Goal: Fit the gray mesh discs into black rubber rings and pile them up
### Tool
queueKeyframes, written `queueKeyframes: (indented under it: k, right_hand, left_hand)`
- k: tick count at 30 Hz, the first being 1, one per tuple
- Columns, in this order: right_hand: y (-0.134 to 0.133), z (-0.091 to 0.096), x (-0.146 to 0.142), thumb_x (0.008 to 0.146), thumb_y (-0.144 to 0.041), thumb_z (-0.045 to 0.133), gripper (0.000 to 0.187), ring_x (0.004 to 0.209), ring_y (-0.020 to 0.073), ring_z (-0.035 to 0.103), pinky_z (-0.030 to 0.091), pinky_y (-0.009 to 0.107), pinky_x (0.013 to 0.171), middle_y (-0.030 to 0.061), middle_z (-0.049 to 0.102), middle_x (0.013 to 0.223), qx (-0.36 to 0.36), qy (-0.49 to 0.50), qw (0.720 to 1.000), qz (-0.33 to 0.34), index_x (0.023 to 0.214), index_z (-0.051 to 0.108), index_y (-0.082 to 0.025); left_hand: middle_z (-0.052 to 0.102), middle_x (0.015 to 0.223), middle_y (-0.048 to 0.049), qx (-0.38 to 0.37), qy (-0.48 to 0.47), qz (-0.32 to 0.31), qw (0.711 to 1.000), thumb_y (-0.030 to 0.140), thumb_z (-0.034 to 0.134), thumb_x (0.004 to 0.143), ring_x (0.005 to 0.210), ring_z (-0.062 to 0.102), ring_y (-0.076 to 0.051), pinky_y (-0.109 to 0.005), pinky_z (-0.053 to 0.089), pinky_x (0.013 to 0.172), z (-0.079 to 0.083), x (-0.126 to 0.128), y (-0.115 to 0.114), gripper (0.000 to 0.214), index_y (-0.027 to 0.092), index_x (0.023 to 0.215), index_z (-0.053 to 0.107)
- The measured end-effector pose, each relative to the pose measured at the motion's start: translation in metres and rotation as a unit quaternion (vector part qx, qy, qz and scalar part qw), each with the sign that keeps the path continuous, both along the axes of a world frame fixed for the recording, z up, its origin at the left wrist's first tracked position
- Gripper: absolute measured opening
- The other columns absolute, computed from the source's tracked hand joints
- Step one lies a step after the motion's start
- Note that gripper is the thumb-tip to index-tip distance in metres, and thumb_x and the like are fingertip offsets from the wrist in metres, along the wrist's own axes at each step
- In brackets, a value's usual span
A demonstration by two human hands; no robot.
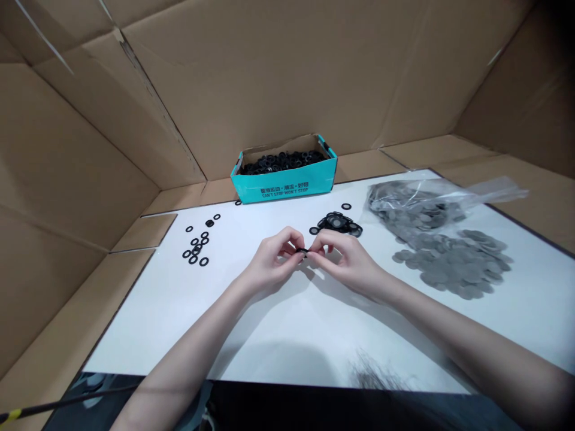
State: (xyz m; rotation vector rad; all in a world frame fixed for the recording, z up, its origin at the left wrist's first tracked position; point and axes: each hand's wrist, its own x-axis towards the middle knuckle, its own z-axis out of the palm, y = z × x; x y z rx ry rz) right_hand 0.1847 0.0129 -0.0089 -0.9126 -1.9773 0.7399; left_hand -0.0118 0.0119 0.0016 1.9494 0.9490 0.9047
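Observation:
Over the middle of the white table, my left hand (276, 257) and my right hand (344, 257) meet at the fingertips. Between them they pinch one small black ring (302, 251), mostly hidden by the fingers. Whether a grey disc sits in it I cannot tell. Just beyond my right hand lies a pile of black rings with grey discs in them (338, 222). Loose black rings (194, 246) are scattered to the left of my left hand. Thin grey round discs (462, 263) form a spread heap to the right.
A turquoise box (285, 187) full of black rings stands at the back of the table (171, 329). At the back right lies a clear plastic bag (413, 206) with more grey discs. Cardboard walls (278, 78) enclose the back and sides.

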Motion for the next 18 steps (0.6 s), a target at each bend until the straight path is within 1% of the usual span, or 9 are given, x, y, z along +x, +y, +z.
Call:
queueKeyframes:
  k: [3,8,13,18]
  right_hand:
    - [0.0004,-0.0022,-0.0007,0.086,-0.017,0.057,0.015,0.067,0.0139,0.055,0.039,0.026,0.06,0.0008,0.058,0.07,0.011,-0.001,1.0,-0.001,0.071,0.057,-0.019]
    - [0.003,-0.0078,-0.0014,0.087,-0.019,0.06,0.015,0.07,0.0156,0.057,0.041,0.028,0.065,0.0019,0.064,0.071,0.025,-0.032,0.999,0.004,0.072,0.061,-0.019]
    - [0.0039,-0.0072,0.0005,0.088,-0.022,0.061,0.012,0.073,0.0171,0.06,0.042,0.03,0.067,0.004,0.066,0.075,0.053,-0.043,0.998,-0.015,0.077,0.064,-0.019]
    - [0.0043,-0.0058,0.002,0.089,-0.018,0.057,0.015,0.071,0.0155,0.058,0.042,0.028,0.065,0.0029,0.063,0.073,0.044,-0.04,0.998,-0.007,0.074,0.061,-0.018]
  left_hand:
    - [0.059,0.084,-0.0003,-0.002,0.009,-0.005,1.0,0.017,0.058,0.087,0.074,0.062,-0.011,-0.023,0.05,0.069,0.0001,-0.0002,0.0002,0.008,0.018,0.091,0.051]
    - [0.061,0.083,0.0005,0.009,0.043,-0.001,0.999,0.012,0.057,0.085,0.074,0.059,-0.01,-0.023,0.049,0.071,0.0012,0.0015,-0.0009,0.009,0.018,0.09,0.054]
    - [0.064,0.086,-0.0006,0.012,0.024,-0.002,1.0,0.013,0.058,0.085,0.078,0.061,-0.011,-0.024,0.051,0.076,0.0035,0.0044,-0.0022,0.007,0.018,0.09,0.056]
    - [0.062,0.083,0.0005,0.018,0.012,0.015,1.0,0.016,0.06,0.085,0.075,0.06,-0.01,-0.024,0.052,0.074,0.0002,0.0046,-0.0021,0.008,0.017,0.091,0.055]
